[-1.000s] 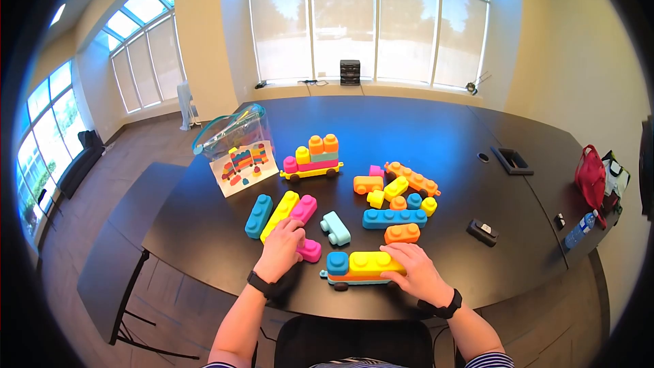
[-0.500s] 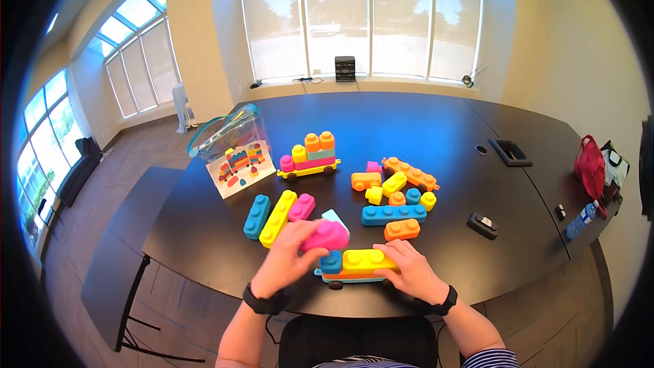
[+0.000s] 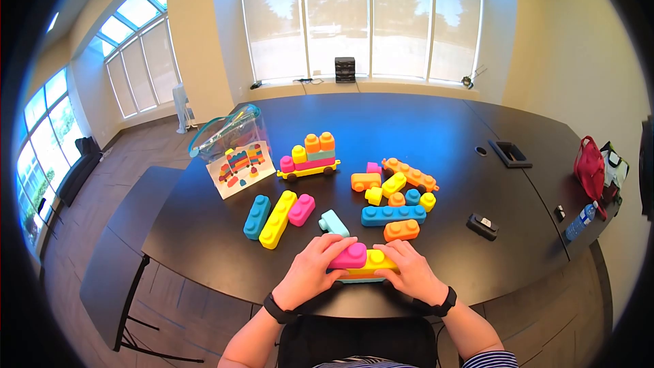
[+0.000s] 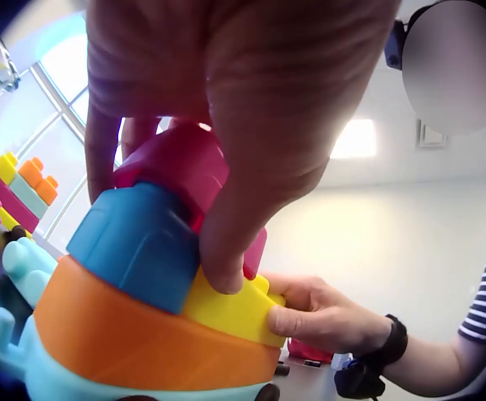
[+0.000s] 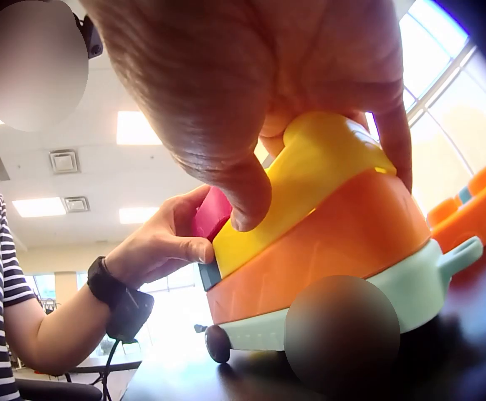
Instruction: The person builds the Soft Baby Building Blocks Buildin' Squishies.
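Observation:
At the table's near edge, my left hand (image 3: 311,274) grips a pink brick (image 3: 352,255) that lies over the blue brick (image 4: 136,242) and the left part of the yellow brick (image 4: 226,307). Under these are an orange brick (image 4: 143,334) and a light-blue wheeled base (image 5: 414,288). In the left wrist view the pink brick looks tilted; whether it is fully seated I cannot tell. My right hand (image 3: 417,275) holds the right end of the yellow brick (image 5: 310,180), thumb on the near side and fingers on the far side.
Blue, yellow (image 3: 278,219) and pink (image 3: 302,210) bricks lie at left, a light-blue piece (image 3: 333,223) behind the stack. Several bricks, including a long blue one (image 3: 393,215), lie right. Farther back stand a built wagon (image 3: 308,165) and a clear bag (image 3: 235,136) with a picture card.
My left hand has lifted a pink brick from the table at left and carried it right, onto the stack. My right hand still holds the yellow brick's right end.

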Tool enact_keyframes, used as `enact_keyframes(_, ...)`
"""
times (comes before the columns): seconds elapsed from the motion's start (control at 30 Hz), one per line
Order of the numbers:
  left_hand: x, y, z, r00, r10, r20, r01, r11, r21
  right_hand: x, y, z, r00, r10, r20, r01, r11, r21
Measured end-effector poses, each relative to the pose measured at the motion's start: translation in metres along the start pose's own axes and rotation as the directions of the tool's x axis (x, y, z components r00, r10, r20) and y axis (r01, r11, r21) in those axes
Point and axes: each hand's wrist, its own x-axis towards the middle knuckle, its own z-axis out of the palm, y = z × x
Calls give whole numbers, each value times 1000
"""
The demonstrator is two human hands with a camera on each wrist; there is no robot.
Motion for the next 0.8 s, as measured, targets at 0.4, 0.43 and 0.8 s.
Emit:
enact_keyframes(0.4,3,-5,-12,998,-23,59,34,980,-198,-2,2,0,1000,8,-15,-8,1000,3)
enact_keyframes(0.43,7,-17,-18,994,-27,103,57,952,-301,-2,1,0,1000,10,-16,-10,1000,7)
enact_keyframes(0.8,48,-155,32,859,-429,-278,510,677,531,-4,3,-4,1000,9,-16,-9,1000,-4)
